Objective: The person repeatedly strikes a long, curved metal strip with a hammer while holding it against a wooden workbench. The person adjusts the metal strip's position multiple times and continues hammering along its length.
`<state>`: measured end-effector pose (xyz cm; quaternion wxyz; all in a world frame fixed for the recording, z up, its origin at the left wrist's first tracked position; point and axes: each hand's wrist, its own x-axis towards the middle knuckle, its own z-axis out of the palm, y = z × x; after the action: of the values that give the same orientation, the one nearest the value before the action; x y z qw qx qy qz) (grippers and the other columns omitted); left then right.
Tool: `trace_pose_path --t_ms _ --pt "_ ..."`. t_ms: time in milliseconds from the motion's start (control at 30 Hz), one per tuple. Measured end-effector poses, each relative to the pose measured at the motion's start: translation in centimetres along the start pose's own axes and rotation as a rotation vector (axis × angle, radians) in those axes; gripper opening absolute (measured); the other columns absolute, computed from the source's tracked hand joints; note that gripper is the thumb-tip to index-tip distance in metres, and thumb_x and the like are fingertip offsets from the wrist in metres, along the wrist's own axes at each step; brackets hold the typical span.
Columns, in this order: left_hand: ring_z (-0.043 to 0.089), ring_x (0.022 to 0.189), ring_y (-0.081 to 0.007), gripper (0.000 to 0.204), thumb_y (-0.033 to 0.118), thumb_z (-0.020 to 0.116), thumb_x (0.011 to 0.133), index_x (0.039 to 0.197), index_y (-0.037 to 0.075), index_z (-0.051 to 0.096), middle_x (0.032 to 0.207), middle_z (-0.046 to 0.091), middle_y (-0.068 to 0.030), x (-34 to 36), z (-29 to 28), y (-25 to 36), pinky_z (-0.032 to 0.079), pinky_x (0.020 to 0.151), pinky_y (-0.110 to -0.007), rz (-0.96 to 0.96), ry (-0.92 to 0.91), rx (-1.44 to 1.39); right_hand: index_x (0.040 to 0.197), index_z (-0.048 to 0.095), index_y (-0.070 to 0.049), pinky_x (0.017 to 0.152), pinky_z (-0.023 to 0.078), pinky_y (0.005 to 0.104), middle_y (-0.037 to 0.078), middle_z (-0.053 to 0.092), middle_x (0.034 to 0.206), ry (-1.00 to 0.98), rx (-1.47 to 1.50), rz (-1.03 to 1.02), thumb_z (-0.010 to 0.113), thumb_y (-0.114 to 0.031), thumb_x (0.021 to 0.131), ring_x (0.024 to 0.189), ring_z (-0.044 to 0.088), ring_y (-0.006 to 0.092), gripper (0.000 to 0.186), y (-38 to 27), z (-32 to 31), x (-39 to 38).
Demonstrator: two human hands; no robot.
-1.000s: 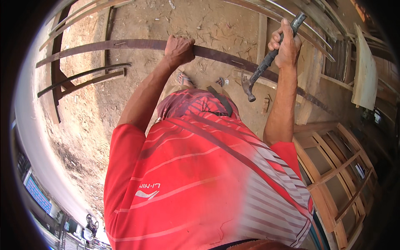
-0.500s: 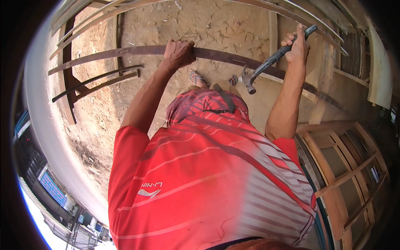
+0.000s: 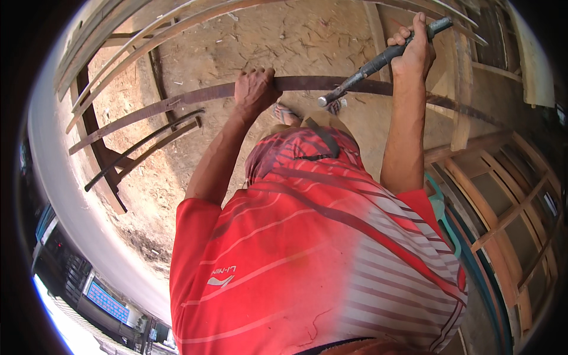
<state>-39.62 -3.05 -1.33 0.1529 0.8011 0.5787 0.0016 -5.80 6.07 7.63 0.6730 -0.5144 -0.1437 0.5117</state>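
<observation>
A long, dark brown wooden strip crosses in front of me from left to right, looking bowed in this view. My left hand is closed over its middle, knuckles up. Off to the right, my right hand grips a claw hammer by its dark handle, thumb pointing along it. The hammer's round metal face is toward the left, in line with the strip and right of my left hand; whether it touches the wood I cannot tell. Its claw is hidden.
Sandalled feet stand below the strip on a dirt floor littered with nails or scraps. Long battens lie at the far left, with two shorter dark pieces nearer. Wooden frames stand at right, beside a green plastic object.
My right hand has swung the hammer a little up and turned it, so its head now sits further left and higher. My left hand stays on the strip. The whole view has tilted slightly.
</observation>
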Motion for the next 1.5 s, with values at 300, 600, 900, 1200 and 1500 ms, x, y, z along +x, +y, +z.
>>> trace_pose_path --t_ms 300,600,900,1200,1500 --pt "0.074 0.093 -0.0344 0.021 0.026 0.064 0.085 0.094 0.008 0.072 0.092 0.075 -0.0165 0.5 0.1 -0.3 0.052 0.083 -0.048 0.034 -0.064 -0.038 0.077 0.055 -0.011 0.050 0.036 0.0337 -0.005 0.042 0.061 0.143 -0.551 -0.330 0.077 -0.038 0.097 0.053 0.040 0.0127 0.040 1.6 10.4 -11.2" --pt "0.074 0.088 -0.0357 0.022 0.027 0.065 0.083 0.093 0.008 0.072 0.091 0.075 -0.0197 0.7 -0.2 -0.6 0.054 0.084 -0.049 0.039 -0.083 -0.028 0.084 0.056 -0.013 0.047 0.039 0.0264 -0.004 0.048 0.064 -0.212 -0.482 -0.222 0.070 -0.037 0.102 0.051 0.046 0.0074 0.033 -0.5 7.6 -11.1" --pt "0.073 0.089 -0.0362 0.032 0.035 0.076 0.078 0.094 0.008 0.069 0.088 0.074 -0.0160 0.3 -0.3 -0.2 0.056 0.078 -0.048 0.029 -0.056 0.018 0.086 0.057 -0.015 0.041 0.041 0.0286 -0.002 0.052 0.062 -0.298 -0.041 0.075 0.059 -0.051 0.104 0.042 0.049 0.0115 0.040 -2.6 1.7 -4.7" --pt "0.072 0.091 -0.0355 0.035 0.037 0.079 0.076 0.095 0.009 0.068 0.091 0.073 -0.0140 0.3 -0.7 0.3 0.055 0.080 -0.048 -0.018 -0.111 0.052 0.084 0.053 -0.019 0.040 0.038 0.0276 -0.003 0.051 0.060 -0.304 -0.113 0.234 0.069 -0.047 0.099 0.041 0.045 0.0096 0.035 -2.1 2.5 -1.6" --pt "0.072 0.094 -0.0356 0.037 0.039 0.081 0.076 0.094 0.010 0.067 0.095 0.073 -0.0130 0.3 -1.1 0.7 0.054 0.084 -0.048 -0.027 -0.134 0.077 0.083 0.053 -0.018 0.041 0.037 0.0276 -0.003 0.051 0.060 -0.259 -0.004 0.198 0.068 -0.050 0.098 0.041 0.043 0.0100 0.038 -1.2 2.2 1.0"
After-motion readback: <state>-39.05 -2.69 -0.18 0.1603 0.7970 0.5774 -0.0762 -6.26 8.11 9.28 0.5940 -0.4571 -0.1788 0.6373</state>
